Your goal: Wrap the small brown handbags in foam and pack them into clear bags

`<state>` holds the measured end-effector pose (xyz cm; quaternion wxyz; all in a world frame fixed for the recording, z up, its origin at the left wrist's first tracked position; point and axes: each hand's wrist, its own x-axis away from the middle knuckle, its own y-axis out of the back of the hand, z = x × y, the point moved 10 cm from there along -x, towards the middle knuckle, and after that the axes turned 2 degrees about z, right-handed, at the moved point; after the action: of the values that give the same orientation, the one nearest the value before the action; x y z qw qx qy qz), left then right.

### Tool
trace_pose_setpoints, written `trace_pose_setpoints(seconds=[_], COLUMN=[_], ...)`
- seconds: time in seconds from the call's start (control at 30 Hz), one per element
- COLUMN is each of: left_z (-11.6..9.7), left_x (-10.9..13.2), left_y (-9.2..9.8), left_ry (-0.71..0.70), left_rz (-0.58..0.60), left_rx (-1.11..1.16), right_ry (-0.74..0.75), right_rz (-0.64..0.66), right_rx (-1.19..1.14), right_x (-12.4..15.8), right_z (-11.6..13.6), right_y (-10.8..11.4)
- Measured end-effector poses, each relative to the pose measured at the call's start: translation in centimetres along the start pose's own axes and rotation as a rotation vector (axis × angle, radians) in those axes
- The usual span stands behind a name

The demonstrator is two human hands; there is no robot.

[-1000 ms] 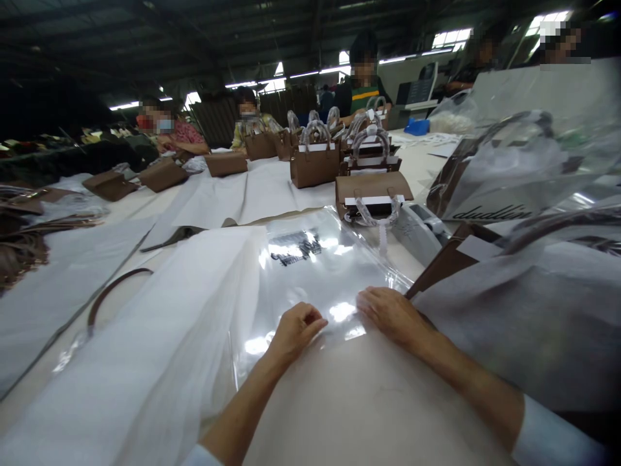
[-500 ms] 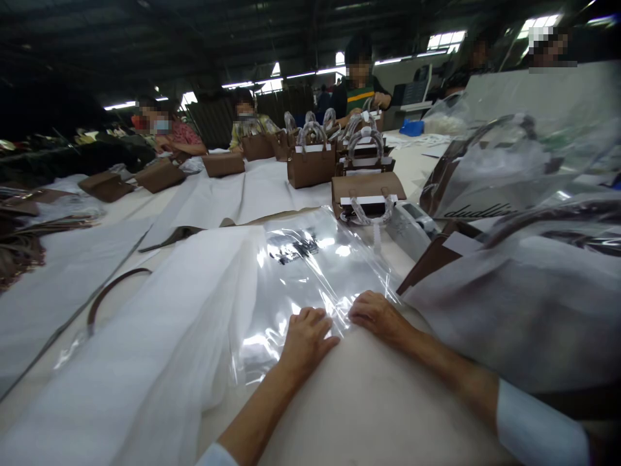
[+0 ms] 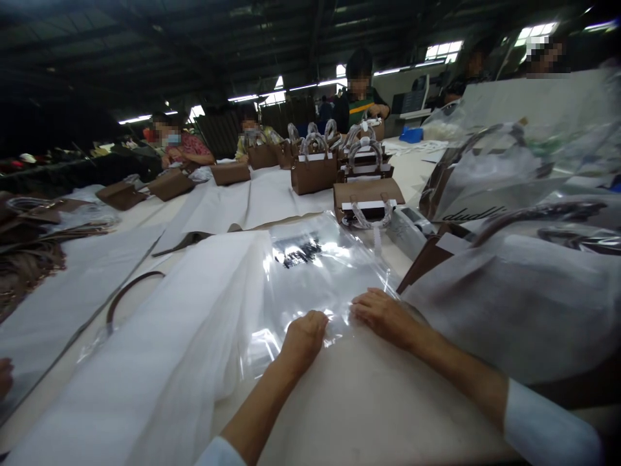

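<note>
A clear plastic bag (image 3: 334,275) with black printing lies flat on the table before me, its surface full of glare. At the bag's near edge, my left hand (image 3: 305,340) is closed, thumb tucked against curled fingers, with the edge pinched there. My right hand (image 3: 385,317) rests palm down at the near right corner, fingers stretched over the plastic. Under and left of the bag are white foam sheets (image 3: 194,291). Just beyond it, a brown handbag (image 3: 361,193) lies on its side with wrapped handles.
Several brown handbags (image 3: 313,175) stand farther back. Plastic-covered bags (image 3: 514,298) crowd the right side. A brown strap (image 3: 126,294) lies left of the foam. Co-workers sit or stand across the table, and another person's hand (image 3: 4,377) shows at the left edge.
My left hand's fingers have curled in and its thumb has drawn closed at the bag's edge. My right hand's fingers have stretched out flatter. Another person's hand has appeared at far left.
</note>
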<state>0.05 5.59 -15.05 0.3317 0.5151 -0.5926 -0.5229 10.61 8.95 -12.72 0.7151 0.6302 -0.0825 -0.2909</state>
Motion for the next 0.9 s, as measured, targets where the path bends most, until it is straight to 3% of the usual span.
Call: trace_pose_setpoints(seconds=[0.1,0.27,0.4,0.57,0.67,0.73,0.8,0.9], left_z=[0.3,-1.5,-1.8,-0.2,1.5,2.5,3.0,3.1], left_x=[0.2,1.3,1.7,1.2,0.6,0.3,0.1,-0.2], left_y=[0.7,0.2,0.0,0.5,1.0,1.3,1.5,2.1], left_ry=[0.023,-0.088,-0.056,0.078,0.185,0.254,0.296,0.292], left_rz=[0.017,0.094,0.079,0.036,-0.006,-0.038,-0.053,-0.045], left_rx=[0.048,0.120,0.168,0.266,0.338,0.378,0.411,0.442], right_ry=[0.017,0.169,0.190,0.192,0.228,0.294,0.342,0.292], right_rz=[-0.031,0.052,0.014,-0.034,-0.160,-0.234,-0.238,-0.209], right_rx=[0.031,-0.046,-0.037,0.019,0.067,0.085,0.129,0.240], right_x=[0.5,1.6,1.1,-1.2,-1.2,-0.5,-0.1,0.0], right_z=[-0.4,1.1,1.2,1.2,3.5,5.8,7.4,6.9], right_y=[0.5,-1.6,-1.9,1.1,4.0,4.9,3.9,1.1])
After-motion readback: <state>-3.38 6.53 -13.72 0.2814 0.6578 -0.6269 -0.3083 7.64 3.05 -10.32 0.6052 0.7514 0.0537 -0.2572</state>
